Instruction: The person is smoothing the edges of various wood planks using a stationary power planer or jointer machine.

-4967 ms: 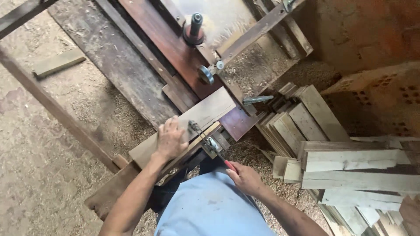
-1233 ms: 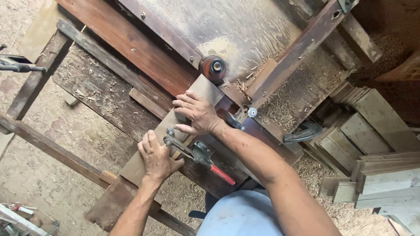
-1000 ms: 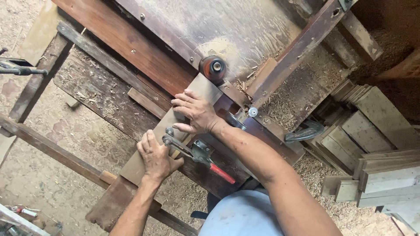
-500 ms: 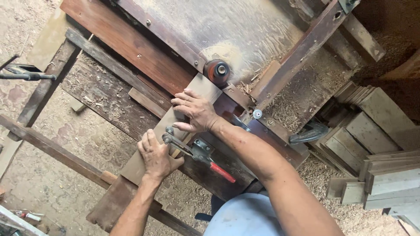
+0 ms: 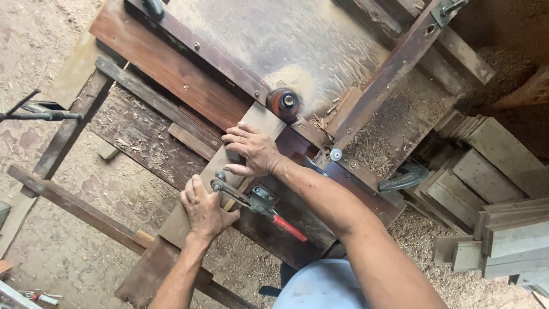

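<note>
Two bare hands press flat on a pale wooden board [image 5: 220, 183] that lies slantwise across the near edge of a dark reddish workbench [image 5: 166, 66], seen from the head camera looking straight down. The left hand [image 5: 205, 209] rests palm down on the lower half of the board, fingers together and pointing up along the grain, gripping nothing but pushing on the wood. The right hand [image 5: 251, 151] lies on the upper half, fingers spread and laid flat, its forearm crossing the bench from the lower right. Between the two hands a metal clamp lever [image 5: 249, 197] with a red-tipped handle stands just beside the board's right edge, its arm reaching onto the board near the left hand's fingertips. The top end of the board touches or nearly touches a round reddish cutter head [image 5: 284, 103] that rises from the benchtop at the edge of a dusty grey plate. Sawdust [image 5: 394, 129] and chips are heaped on the bench to the right of the cutter. At the right edge of the view a stack of pale planks [image 5: 503, 229] lies on the ground, well apart from the hands. A grey handled tool [image 5: 403, 178] lies at the bench's right corner.
</note>
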